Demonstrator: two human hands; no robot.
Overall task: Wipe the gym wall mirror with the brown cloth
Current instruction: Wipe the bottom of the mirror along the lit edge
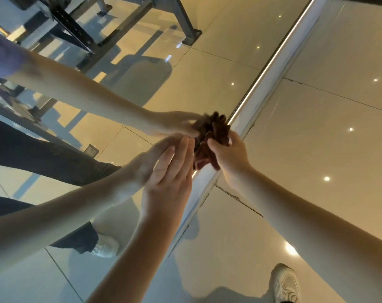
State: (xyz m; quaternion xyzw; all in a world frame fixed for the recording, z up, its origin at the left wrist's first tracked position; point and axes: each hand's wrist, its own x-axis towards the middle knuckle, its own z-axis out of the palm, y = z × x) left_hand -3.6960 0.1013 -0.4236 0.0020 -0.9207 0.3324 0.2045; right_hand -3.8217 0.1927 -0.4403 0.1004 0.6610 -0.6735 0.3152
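The wall mirror (142, 68) fills the left of the view, down to its bright lower edge strip. My right hand (229, 154) grips the bunched brown cloth (209, 136) and holds it against the glass just above that strip. My left hand (170, 171) lies flat on the mirror beside the cloth, fingers straight and together. Reflections of both arms and of the cloth meet my hands in the glass.
A pale metal strip (262, 84) runs along the mirror's base where it meets the glossy tiled floor (317, 127). My white shoe (284, 285) stands on the tiles at the bottom. Gym machine frames (80, 29) show reflected at top left.
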